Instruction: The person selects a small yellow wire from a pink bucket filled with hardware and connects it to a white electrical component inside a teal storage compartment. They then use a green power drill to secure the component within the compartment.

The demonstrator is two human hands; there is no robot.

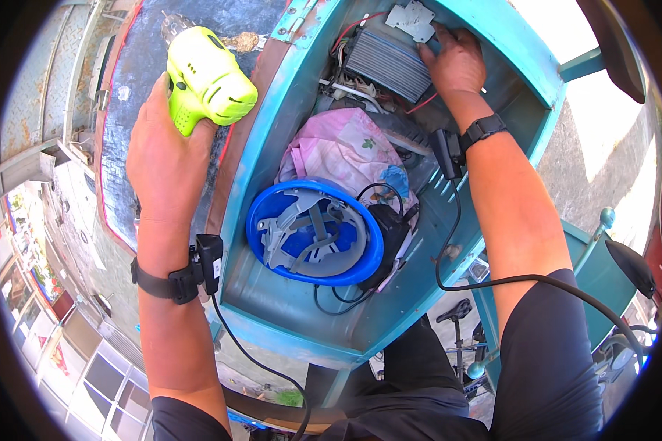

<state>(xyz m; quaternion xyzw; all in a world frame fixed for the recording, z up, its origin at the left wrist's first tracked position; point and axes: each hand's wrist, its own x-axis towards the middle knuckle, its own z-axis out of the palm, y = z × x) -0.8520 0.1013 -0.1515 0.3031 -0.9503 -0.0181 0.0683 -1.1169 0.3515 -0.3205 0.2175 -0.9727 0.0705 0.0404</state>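
My left hand [171, 158] is closed round the handle of a lime-green cordless drill [212, 77], its chuck pointing up and away to the left. Inside the far end of a teal metal box [272, 298], my right hand [456, 62] has its thumb and forefinger at the right edge of a pale metal plate [412, 20]; its other fingers are partly hidden. The plate lies at the upper end of a grey finned metal case [388, 65]. Wires [340, 84] crowd the case's left side, and a thin red lead runs out near its lower right corner.
Nearer me in the box lie an upturned blue hard hat [315, 234], a pink patterned cloth [342, 151] and a black pouch [386, 246] with cords. A dark padded lid [143, 140] is hinged open at the left. Black cables [522, 279] trail from both wrist-worn devices. A mirror [618, 44] juts out at the upper right.
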